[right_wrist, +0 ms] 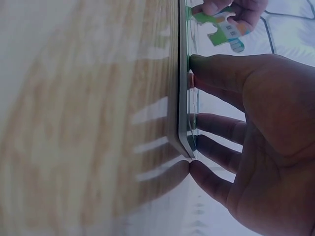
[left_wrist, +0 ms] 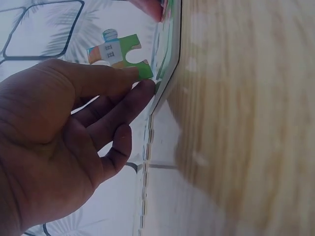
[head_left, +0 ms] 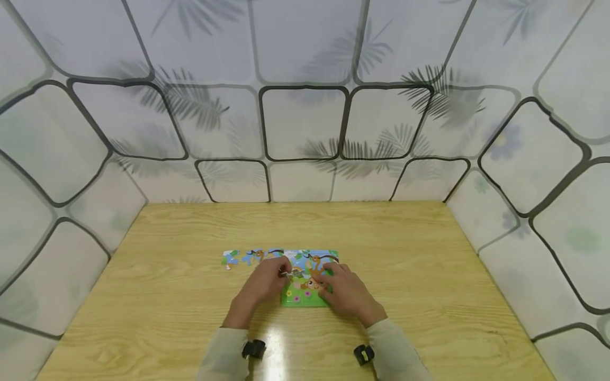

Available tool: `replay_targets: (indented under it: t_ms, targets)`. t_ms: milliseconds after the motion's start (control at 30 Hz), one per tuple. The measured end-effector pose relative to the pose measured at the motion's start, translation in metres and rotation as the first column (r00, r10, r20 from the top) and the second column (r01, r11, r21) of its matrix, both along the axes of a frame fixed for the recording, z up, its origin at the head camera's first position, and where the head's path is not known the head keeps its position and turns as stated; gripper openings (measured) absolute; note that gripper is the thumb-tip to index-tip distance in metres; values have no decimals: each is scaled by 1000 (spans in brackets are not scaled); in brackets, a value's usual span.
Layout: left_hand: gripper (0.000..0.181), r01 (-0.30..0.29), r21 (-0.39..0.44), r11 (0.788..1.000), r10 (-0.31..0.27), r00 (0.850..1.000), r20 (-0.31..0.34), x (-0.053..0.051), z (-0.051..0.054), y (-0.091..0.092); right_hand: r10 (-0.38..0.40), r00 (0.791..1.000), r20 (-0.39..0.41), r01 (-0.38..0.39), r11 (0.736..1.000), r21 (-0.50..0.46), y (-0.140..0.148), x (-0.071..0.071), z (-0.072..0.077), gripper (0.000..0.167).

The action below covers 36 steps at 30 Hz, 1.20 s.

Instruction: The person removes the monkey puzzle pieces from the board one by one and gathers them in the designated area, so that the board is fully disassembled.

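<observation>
The left hand [head_left: 265,279] pinches a jigsaw piece [left_wrist: 112,52] in its grip over the puzzle board [head_left: 305,301] on the worktop [head_left: 405,254], while the right hand [head_left: 350,292] rests outstretched on the board, so fitting seems underway and the next move likely calls for aligning that piece.

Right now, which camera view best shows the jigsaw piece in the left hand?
The left wrist view: the jigsaw piece looks largest, its tab and a notch clear, pinched by the left hand. The right wrist view shows it slightly smaller, near the top; the head view, tiny.
</observation>
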<state>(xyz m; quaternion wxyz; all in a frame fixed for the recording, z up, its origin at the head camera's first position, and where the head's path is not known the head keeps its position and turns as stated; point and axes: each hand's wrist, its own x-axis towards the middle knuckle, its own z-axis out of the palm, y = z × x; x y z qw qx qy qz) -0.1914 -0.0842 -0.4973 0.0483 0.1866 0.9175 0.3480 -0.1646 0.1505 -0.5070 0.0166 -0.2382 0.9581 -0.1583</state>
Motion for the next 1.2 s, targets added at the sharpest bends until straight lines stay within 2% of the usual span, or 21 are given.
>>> replay_targets:
  t_ms: [167, 300, 533, 667, 900, 1200]
  targets:
    - [14, -72, 19, 997, 72, 997, 31, -3, -2, -10, 5, 1000, -7, -5, 1000, 5, -1, -1, -1, 34]
    - [14, -129, 48, 991, 126, 991, 55, -3, -2, -24, 0, 1000, 3, 0, 1000, 20, 0, -1, 0, 35]
    - [20, -232, 80, 969, 223, 968, 114, 1, 3, -55, -6, 1000, 9, 6, 1000, 27, 1, -1, -1, 37]
    - [24, -264, 88, 960, 250, 958, 140, 3, 3, -70, -5, 1000, 9, 5, 1000, 27, 2, -2, -1, 36]
    - [25, -286, 37, 958, 279, 951, 131, 6, -2, -91, 0, 1000, 5, 0, 1000, 24, 3, -2, -2, 36]
    - [30, -355, -45, 934, 357, 923, 142, 11, -2, -107, -1, 1000, 5, 1, 1000, 15, 2, -2, -4, 36]
